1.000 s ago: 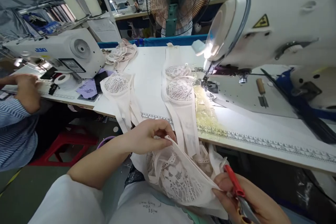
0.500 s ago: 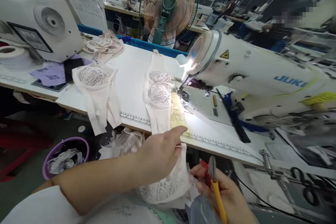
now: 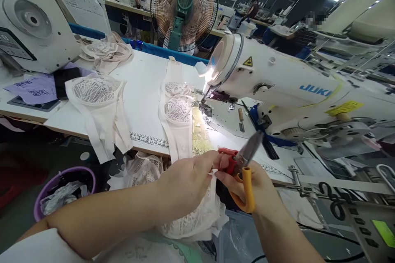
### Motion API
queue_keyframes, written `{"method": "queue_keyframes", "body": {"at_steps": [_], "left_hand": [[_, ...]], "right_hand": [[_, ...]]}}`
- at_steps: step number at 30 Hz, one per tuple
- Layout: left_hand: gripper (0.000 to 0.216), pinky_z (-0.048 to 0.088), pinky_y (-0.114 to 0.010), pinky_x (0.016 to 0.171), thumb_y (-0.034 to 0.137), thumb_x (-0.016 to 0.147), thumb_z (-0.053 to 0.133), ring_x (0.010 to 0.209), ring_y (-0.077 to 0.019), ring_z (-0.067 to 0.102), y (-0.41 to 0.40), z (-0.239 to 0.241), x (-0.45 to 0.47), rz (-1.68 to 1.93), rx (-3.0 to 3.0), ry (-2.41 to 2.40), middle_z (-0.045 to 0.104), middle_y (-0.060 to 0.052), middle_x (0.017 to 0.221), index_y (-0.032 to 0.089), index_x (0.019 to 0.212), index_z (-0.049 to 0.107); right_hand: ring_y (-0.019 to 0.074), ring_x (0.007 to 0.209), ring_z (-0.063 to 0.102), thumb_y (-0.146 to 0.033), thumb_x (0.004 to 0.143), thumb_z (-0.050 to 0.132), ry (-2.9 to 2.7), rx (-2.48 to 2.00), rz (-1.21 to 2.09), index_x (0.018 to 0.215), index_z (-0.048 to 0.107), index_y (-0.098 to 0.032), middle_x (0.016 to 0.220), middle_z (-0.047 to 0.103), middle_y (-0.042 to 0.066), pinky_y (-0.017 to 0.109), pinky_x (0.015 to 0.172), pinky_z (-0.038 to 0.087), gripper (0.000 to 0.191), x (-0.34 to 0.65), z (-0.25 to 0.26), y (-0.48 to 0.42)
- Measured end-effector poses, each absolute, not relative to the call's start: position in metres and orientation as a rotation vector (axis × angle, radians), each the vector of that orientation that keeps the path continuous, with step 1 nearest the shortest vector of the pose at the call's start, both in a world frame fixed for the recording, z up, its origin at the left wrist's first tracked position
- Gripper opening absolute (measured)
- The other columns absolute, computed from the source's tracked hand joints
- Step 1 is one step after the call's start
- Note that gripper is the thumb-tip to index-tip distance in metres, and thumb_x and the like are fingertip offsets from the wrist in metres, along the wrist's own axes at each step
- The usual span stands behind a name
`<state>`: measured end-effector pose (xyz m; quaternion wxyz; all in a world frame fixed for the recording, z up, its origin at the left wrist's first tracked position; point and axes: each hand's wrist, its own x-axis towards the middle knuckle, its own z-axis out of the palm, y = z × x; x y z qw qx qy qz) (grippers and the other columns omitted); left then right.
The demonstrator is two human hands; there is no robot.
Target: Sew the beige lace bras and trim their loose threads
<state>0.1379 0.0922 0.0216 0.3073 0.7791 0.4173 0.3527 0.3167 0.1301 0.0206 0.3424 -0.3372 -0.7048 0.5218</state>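
My left hand (image 3: 188, 183) is closed, pinching the edge of a white lace bra (image 3: 188, 224) that hangs below it in front of the table edge. My right hand (image 3: 254, 189) has its fingers through a pair of scissors (image 3: 247, 152) with red and orange handles, blades pointing up and away. The fingertips of both hands meet at the bra's edge; what the right fingertips pinch there is too small to make out. Another white lace bra (image 3: 177, 111) lies on the table beside the needle of the sewing machine (image 3: 277, 78), next to yellow lace (image 3: 200, 131).
On the left, a bra (image 3: 95, 90) overhangs the table edge near a second machine (image 3: 33, 20). A purple bin (image 3: 37, 205) holds scraps on the floor. A green-centred fan (image 3: 185, 4) stands behind the table. A clear plastic container (image 3: 240, 234) sits below my right hand.
My right hand has risen leftward with the scissors to meet my left hand at the bra's edge. The camera view has shifted slightly to the right.
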Motion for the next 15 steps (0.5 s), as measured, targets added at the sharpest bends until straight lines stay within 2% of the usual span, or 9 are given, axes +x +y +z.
{"method": "queue_keyframes", "body": {"at_steps": [3,7,9,13,15], "left_hand": [[0.031,0.045,-0.03,0.06,0.019,0.085,0.04,0.069,-0.0184,0.057,0.094,0.019,0.134,0.887,1.905,1.143,0.061,-0.006,0.084,0.015,0.116,0.039],[0.011,0.043,-0.026,0.055,0.024,0.083,0.046,0.066,-0.0158,0.054,0.096,0.016,0.129,0.868,1.825,1.173,0.057,-0.003,0.074,0.017,0.084,0.055],[0.017,0.043,-0.025,0.056,0.02,0.084,0.044,0.063,-0.0143,0.053,0.097,0.011,0.128,0.944,1.877,1.15,0.055,-0.002,0.068,0.016,0.074,0.057],[0.022,0.045,-0.025,0.058,0.018,0.086,0.04,0.065,-0.0148,0.055,0.098,-0.001,0.124,1.084,1.987,1.125,0.057,-0.005,0.072,0.014,0.079,0.061],[0.022,0.046,-0.026,0.06,0.018,0.087,0.042,0.067,-0.0153,0.057,0.099,-0.006,0.118,1.085,1.984,1.149,0.059,-0.006,0.075,0.014,0.082,0.063]], "right_hand": [[0.0147,0.07,0.053,-0.014,0.08,0.058,-1.869,-0.801,1.204,0.078,0.047,-0.024,0.074,0.051,-0.002,0.029,0.063,0.05,0.015,0.312,0.018,0.129],[0.0165,0.07,0.055,-0.009,0.078,0.056,-1.998,-0.754,0.953,0.081,0.044,-0.025,0.076,0.054,-0.001,0.031,0.058,0.049,0.021,0.308,0.015,0.125],[0.0168,0.07,0.055,-0.009,0.079,0.055,-2.025,-0.772,0.914,0.08,0.043,-0.026,0.076,0.055,0.0,0.031,0.058,0.049,0.02,0.305,0.015,0.124],[0.0166,0.067,0.057,-0.021,0.082,0.055,-2.078,-0.917,0.957,0.08,0.046,-0.025,0.075,0.058,0.001,0.029,0.056,0.049,0.009,0.306,0.019,0.132],[0.0153,0.057,0.055,-0.031,0.079,0.06,-2.199,-1.093,0.866,0.076,0.051,-0.023,0.067,0.058,0.0,0.026,0.048,0.046,0.012,0.313,0.02,0.144]]}}
